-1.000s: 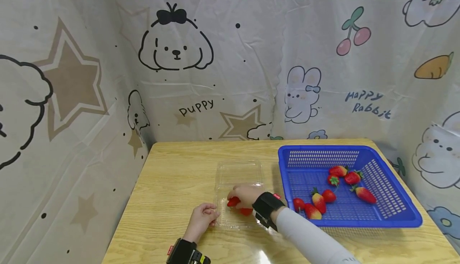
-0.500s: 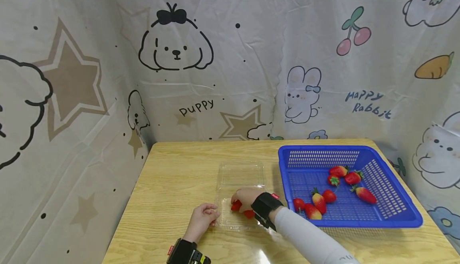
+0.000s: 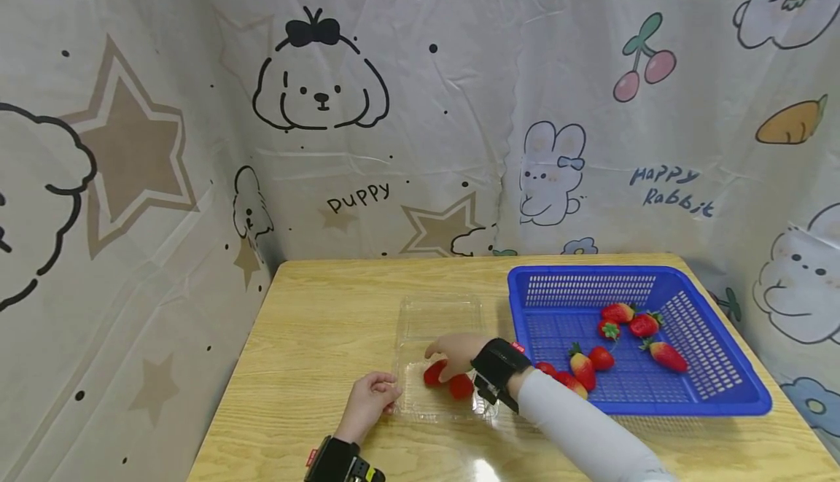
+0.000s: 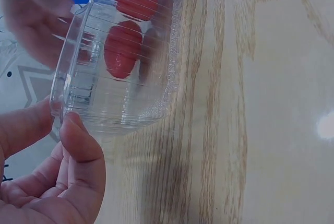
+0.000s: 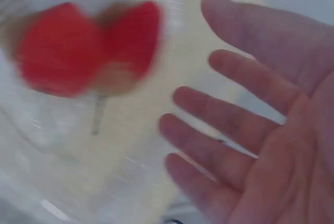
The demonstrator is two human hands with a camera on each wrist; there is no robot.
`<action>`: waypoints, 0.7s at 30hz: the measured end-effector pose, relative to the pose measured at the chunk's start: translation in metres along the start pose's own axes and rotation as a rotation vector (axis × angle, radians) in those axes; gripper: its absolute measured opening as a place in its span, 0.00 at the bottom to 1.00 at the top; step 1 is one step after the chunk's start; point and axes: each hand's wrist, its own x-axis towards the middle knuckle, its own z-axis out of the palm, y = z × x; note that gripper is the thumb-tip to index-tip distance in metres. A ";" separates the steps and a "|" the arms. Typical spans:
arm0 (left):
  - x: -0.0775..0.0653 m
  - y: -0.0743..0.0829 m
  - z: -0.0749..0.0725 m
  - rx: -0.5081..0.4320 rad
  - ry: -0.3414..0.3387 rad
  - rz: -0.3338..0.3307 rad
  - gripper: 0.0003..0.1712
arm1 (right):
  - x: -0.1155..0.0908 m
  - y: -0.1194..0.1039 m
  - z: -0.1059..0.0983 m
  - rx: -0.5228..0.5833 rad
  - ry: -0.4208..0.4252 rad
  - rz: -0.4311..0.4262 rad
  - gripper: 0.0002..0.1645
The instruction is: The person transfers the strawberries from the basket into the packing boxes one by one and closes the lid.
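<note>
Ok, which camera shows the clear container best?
The head view shows the clear container almost whole, despite the overlapping right hand. The left wrist view gives a cropped close-up; the right wrist view only a blurred part.

Pale cloth [image 3: 446,154], visibly creased, hung behind the surface [image 3: 321,314] and along both sides. Its prints included a puppy [image 3: 321,95], brown stars [image 3: 138,146], a rabbit [image 3: 553,176], cherries [image 3: 659,66] and a carrot [image 3: 790,125]. The surface showed yellowish wood grain and rounded far corners; a bright reflection [image 3: 484,469] lay on its near part.
</note>
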 end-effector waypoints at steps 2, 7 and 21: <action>0.000 0.000 0.000 0.006 0.004 -0.005 0.17 | -0.011 0.000 -0.016 0.078 -0.003 -0.004 0.27; 0.001 0.000 0.000 0.018 0.006 -0.003 0.16 | -0.045 0.006 -0.061 0.148 0.149 -0.074 0.29; -0.001 0.001 0.000 -0.003 -0.011 0.016 0.17 | -0.107 0.066 -0.080 0.168 0.589 0.091 0.44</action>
